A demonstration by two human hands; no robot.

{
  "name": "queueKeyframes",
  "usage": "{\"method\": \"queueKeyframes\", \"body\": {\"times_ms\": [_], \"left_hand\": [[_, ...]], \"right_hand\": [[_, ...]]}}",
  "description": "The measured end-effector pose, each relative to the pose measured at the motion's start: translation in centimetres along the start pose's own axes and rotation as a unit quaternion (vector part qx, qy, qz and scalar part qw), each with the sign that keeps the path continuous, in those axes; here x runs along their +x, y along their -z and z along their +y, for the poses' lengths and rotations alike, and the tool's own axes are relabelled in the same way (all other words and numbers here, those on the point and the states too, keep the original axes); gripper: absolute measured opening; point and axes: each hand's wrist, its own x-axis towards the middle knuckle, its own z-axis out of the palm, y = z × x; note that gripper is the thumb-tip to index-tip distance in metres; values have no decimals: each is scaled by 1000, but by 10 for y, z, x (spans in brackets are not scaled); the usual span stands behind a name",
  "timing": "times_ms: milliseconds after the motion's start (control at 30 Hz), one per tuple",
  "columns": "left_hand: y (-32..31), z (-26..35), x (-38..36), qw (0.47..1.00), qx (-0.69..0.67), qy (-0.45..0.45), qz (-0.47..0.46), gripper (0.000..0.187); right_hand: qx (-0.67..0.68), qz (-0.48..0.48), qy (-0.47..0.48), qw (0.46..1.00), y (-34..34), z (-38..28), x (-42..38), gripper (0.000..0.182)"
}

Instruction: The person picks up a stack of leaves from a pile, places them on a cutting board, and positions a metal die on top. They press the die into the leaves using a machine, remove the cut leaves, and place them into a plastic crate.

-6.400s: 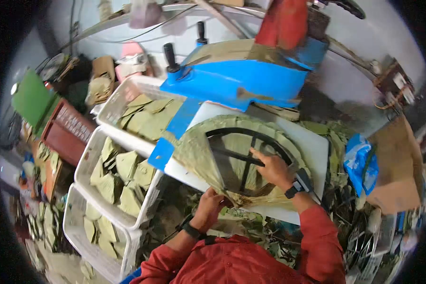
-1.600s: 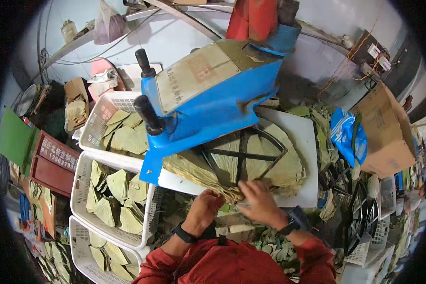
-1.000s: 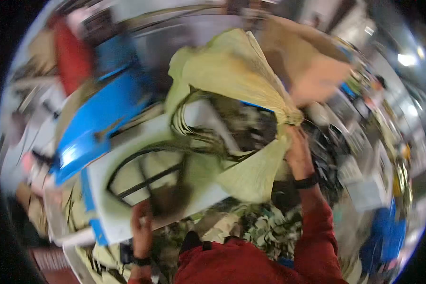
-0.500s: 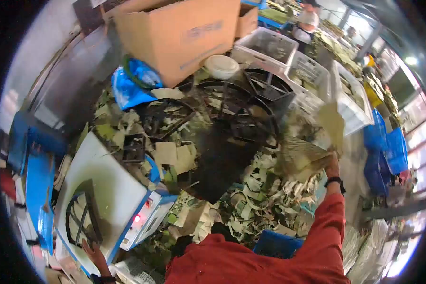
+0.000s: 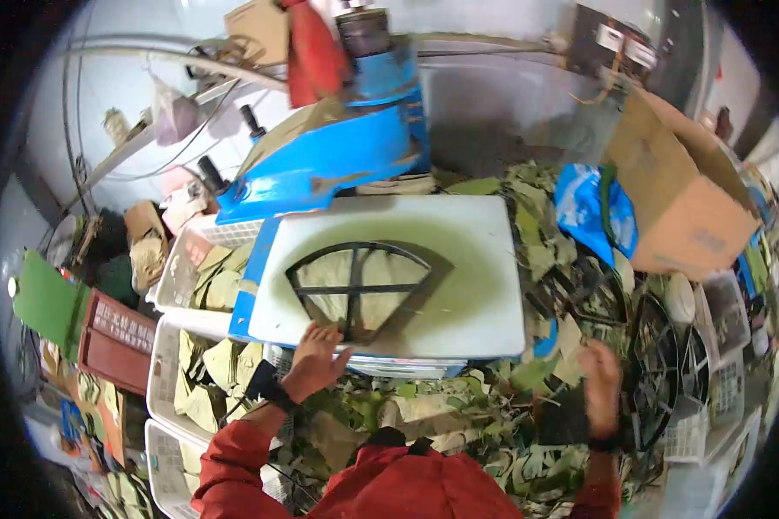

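Leaves under black fan-shaped cutter frame [image 5: 357, 288] on white board [image 5: 459, 285], centre; likely light, thin, tear-prone. Left hand [image 5: 314, 359] open, fingertips at frame's near point, the stiff place to grip. Right hand [image 5: 601, 374] empty, blurred, apart.

Red crate [image 5: 117, 339]: white lettering and digits, too small to read.

I see a white tabletop [image 5: 459, 268] under the blue press. On it lies a black fan-shaped metal frame [image 5: 357, 285], with pale cut leaf pieces [image 5: 331, 270] inside its sections. The surface around the frame shows a greenish stain.
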Motion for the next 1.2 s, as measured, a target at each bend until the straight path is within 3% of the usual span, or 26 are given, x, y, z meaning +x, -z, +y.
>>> {"method": "queueKeyframes", "body": {"times_ms": [67,100,133,200,300,367,467,533,567,667,733,800,867,933,967,1033,1067,1100,1200], "left_hand": [[4,-1,7,998,-42,-3,35,38],[12,1,14,995,-7,-21,100,39],[12,-4,24,999,-33,6,39,39],[10,-14,38,991,-86,56,-87,39],[21,-22,45,988,-112,-15,-110,44],[20,-29,44,989,-101,-66,-82,54],[48,-19,45,980,-161,5,-116,57],[42,-35,52,963,-141,22,-227,61],[40,-45,53,954,-184,29,-237,60],[75,-35,68,962,-126,-25,-239,52],[104,-23,78,950,-167,-264,-6,37],[132,-15,89,898,-301,-321,-5,22],[126,-26,102,913,-310,-262,-38,21],[93,-45,122,962,-198,-186,-27,27],[73,-65,130,975,-158,-138,-70,48],[22,-106,148,988,-87,-115,-46,62],[2,-122,150,993,-49,-99,-34,69],[16,-115,157,987,-59,-88,-123,83],[-14,-142,168,977,-23,-52,-207,96]], "right_hand": [[-106,-131,107,980,-106,-20,26,24],[-141,-180,228,946,-156,-42,37,24],[-188,-167,397,883,-205,-66,50,25],[-273,-168,456,830,-283,-86,68,23],[-374,-289,389,791,-349,-63,88,21],[-398,-299,372,784,-358,-62,86,19],[-397,-260,417,775,-356,-93,74,17],[-379,-259,434,775,-353,-118,60,16],[-365,-247,444,780,-352,-124,55,16],[-329,-228,366,840,-333,-135,44,16],[-326,-172,287,884,-293,-126,44,19],[-293,-102,184,933,-248,-104,33,25],[-267,39,172,947,-189,-68,14,26],[-321,143,116,929,-126,-25,-14,27],[-255,157,-57,952,-97,-7,-29,28],[-243,202,-216,924,-48,25,-54,30],[-303,240,-202,900,-28,43,-66,30],[-237,277,-172,915,-3,95,-81,32],[-236,249,-236,909,35,145,-83,39]]}}
